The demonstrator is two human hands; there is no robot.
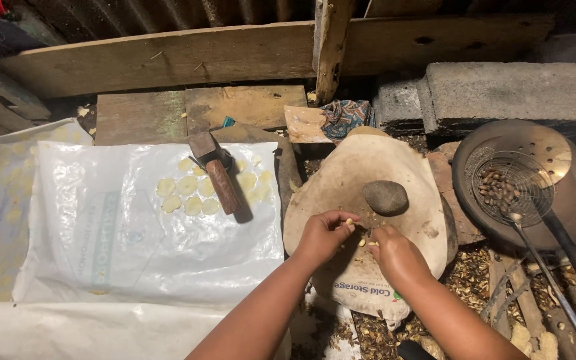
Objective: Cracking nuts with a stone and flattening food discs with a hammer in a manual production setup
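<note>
Hands meet over the flat stone slab [395, 160], which rests on a printed sack [361, 293] laid on the floor. The left hand [321, 237] has its fingers [341, 223] pinched shut on a small pale kernel [349, 222], lifted just above the slab. The right hand [395, 257] curls close beside it, its fingers [373, 241] nipped on another small pale piece [372, 244]; whether that is kernel or shell is too small to tell. A rounded grey stone [385, 197] sits on the slab just beyond both hands, touched by neither.

Judging by this, the step in hand is the picking and peeling of cracked kernels, not the pounding: the grey stone lies idle and both hands work with their fingertips. The next move seems to call for a light pinch and twist to part skin from kernel, with the loose bits kept on the slab.

To the left, on a white plastic sheet [135, 227], flattened pale yellow discs [188, 193] lie in rows beside a hammer [218, 177] with a wooden handle. To the right, a dark round pan [568, 193] holds a wire skimmer [511, 183] with brown nuts [498, 188] in it. Shell litter [468, 273] covers the floor near the sack. Concrete blocks [501, 90] and wooden planks [168, 57] stand behind.
</note>
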